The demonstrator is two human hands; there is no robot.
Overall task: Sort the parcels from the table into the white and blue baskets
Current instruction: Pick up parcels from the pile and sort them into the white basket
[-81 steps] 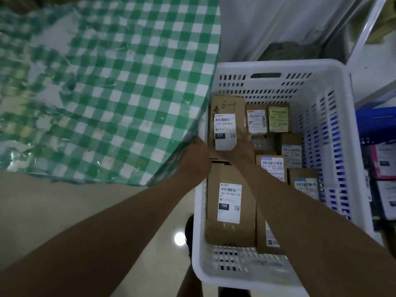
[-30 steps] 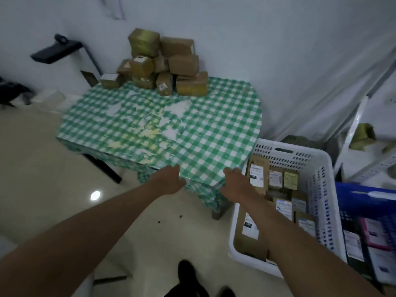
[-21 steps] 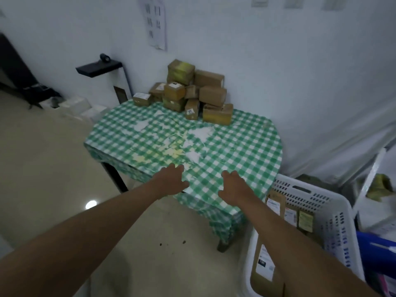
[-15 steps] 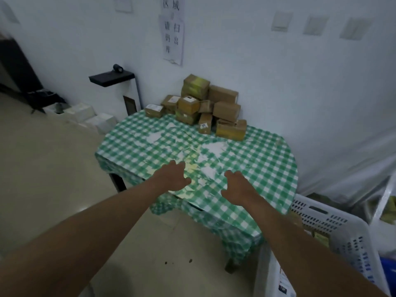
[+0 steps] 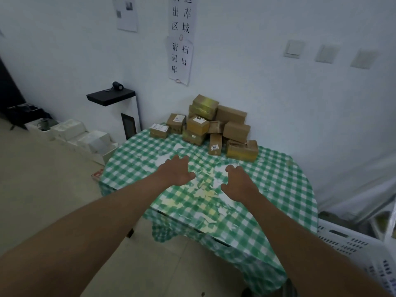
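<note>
Several brown cardboard parcels [image 5: 214, 125] are piled against the wall at the far edge of a table [image 5: 278, 185] covered with a green-and-white checked cloth. My left hand [image 5: 176, 172] and my right hand [image 5: 237, 183] are both stretched out over the middle of the table, fingers loosely spread, holding nothing, well short of the pile. Only a corner of the white basket [image 5: 360, 254] shows at the lower right. The blue basket is out of view.
A black shelf on a white stand [image 5: 113, 97] is left of the table against the wall. White boxes [image 5: 70, 133] line the floor on the left. Paper notices [image 5: 182, 39] hang on the wall above the parcels.
My hands left the white basket, where they had set down a parcel, and reached up over the table. My view swung from the basket up to the parcel pile.
</note>
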